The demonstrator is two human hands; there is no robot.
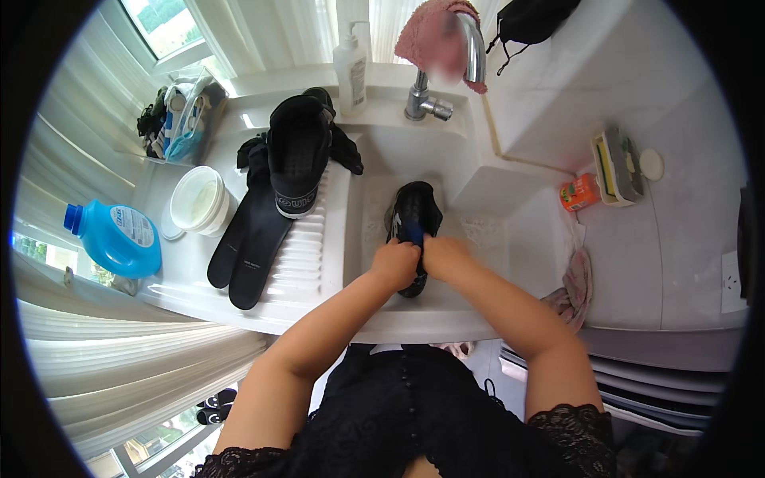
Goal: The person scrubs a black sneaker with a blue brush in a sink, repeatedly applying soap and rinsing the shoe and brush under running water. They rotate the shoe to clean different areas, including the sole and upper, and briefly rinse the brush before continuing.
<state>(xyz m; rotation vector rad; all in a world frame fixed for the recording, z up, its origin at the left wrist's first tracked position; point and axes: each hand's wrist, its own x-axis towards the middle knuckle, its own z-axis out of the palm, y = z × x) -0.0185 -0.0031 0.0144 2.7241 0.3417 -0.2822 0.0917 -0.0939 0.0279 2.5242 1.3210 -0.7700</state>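
A wet black shoe (pixel 418 205) lies in the white sink (pixel 382 159) with its toe end or opening hard to tell apart. My left hand (pixel 396 264) is closed on the shoe's left side. Close against it, my right hand (pixel 446 259) is closed at the shoe's right edge, round a small blue thing (pixel 414 233) whose kind is mostly hidden by my fingers. On the ribbed drainboard (pixel 315 255) left of the sink stands another black shoe (pixel 299 151) with a white sole edge. Two black insoles (pixel 251 255) lie beside it.
Left lie a blue detergent jug (pixel 119 243), a white tub (pixel 199 199) and a clear bin (pixel 191 115) of items. A pump bottle (pixel 351 72) and a faucet (pixel 426 103) with a pink cloth (pixel 434 36) stand behind. An orange can (pixel 579 193) sits right, near a sponge holder (pixel 613 167).
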